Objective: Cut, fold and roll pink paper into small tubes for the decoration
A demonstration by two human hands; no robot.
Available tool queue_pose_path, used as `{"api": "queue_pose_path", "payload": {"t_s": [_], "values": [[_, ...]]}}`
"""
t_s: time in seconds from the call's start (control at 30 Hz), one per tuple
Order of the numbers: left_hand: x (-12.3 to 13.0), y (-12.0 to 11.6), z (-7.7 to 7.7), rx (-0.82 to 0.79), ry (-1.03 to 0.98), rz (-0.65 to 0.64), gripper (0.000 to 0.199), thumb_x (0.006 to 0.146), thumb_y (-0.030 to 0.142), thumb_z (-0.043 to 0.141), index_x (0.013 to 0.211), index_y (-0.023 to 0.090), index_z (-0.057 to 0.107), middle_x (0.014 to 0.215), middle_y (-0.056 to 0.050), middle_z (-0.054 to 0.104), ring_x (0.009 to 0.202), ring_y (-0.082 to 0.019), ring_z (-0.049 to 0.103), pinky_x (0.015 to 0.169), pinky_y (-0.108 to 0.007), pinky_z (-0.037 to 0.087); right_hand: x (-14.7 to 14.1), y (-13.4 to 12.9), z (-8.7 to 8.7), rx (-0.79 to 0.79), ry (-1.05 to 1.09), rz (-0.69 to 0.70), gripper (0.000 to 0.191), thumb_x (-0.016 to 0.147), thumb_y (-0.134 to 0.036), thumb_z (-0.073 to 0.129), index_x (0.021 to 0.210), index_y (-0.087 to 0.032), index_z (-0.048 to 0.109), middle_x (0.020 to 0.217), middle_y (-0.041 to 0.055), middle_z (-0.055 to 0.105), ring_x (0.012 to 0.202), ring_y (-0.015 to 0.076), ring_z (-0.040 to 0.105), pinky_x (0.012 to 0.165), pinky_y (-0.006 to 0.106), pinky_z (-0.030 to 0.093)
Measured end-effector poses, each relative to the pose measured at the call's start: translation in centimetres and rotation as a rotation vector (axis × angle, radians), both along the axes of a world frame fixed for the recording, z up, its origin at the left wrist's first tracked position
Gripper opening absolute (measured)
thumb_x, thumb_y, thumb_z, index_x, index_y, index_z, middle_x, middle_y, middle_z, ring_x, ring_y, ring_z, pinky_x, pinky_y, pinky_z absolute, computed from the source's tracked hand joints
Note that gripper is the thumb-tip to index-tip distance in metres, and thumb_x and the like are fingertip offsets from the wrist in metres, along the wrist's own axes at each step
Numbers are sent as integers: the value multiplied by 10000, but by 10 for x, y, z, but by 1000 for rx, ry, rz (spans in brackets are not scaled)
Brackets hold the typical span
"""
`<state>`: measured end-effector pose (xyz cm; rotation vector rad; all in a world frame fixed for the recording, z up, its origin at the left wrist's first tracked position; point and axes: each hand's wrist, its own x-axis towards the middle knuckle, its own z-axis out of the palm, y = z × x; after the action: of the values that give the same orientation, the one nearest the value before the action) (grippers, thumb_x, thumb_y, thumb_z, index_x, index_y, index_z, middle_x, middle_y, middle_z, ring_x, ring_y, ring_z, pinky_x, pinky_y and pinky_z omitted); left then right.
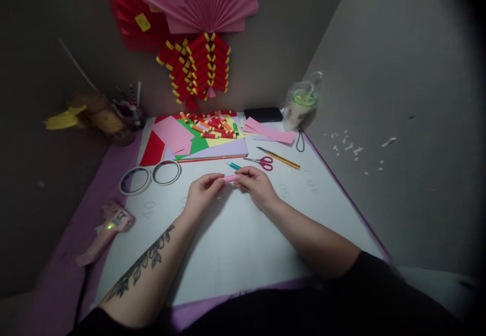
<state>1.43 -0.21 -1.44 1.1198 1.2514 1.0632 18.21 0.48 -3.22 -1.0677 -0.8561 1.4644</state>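
Note:
A small pink paper roll (230,178) is held level between my two hands above the white table sheet (228,245). My left hand (205,190) pinches its left end, and my right hand (255,184) pinches the right end with thumb and fingers. Just behind the roll lies a teal pen (233,166), partly covered by my right hand. Red-handled scissors (261,162) and a yellow cutter or pencil (279,158) rest a little farther back to the right.
Two tape rolls (166,172) lie to the left, near a pink glue gun (114,224) with a lit green light. Behind are coloured paper sheets (220,150) topped with several small paper rolls (212,126). A bagged drink cup (302,102) and a black phone (263,115) stand at the back.

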Motion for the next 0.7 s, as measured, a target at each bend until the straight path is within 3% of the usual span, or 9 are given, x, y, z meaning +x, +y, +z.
{"api": "queue_pose_path", "payload": {"t_s": [0.2, 0.37, 0.47, 0.7], "values": [[-2, 4, -4, -10, -184, 35, 386, 705, 412, 733, 973, 137, 693, 866, -72, 701, 713, -144, 637, 685, -265, 500, 6, 7, 2, -124, 124, 13, 243, 581, -304, 805, 716, -187, 640, 587, -15, 632, 509, 112, 578, 511, 246, 484], [2, -1, 3, 36, -98, -90, 556, 628, 315, 794, 1129, 153, 615, 895, -66, 682, 817, -181, 647, 720, -297, 523, 11, 10, 5, -169, 196, 60, 261, 560, -276, 828, 699, -182, 628, 614, -15, 638, 534, 103, 591, 542, 232, 512], [5, -6, 6, 54, -34, -113, 517, 649, 325, 776, 1113, 155, 622, 851, -47, 673, 734, -155, 630, 681, -283, 515, 10, 6, 7, -121, 147, 106, 254, 585, -303, 815, 727, -181, 644, 620, -17, 640, 530, 105, 595, 535, 233, 503], [5, -7, 5, 46, -44, -19, 379, 715, 401, 733, 998, 153, 683, 767, -43, 678, 668, -139, 611, 624, -255, 481, 3, -2, 5, 138, -88, 58, 254, 676, -384, 758, 826, -200, 670, 628, -13, 651, 579, 133, 608, 536, 244, 467]]}}
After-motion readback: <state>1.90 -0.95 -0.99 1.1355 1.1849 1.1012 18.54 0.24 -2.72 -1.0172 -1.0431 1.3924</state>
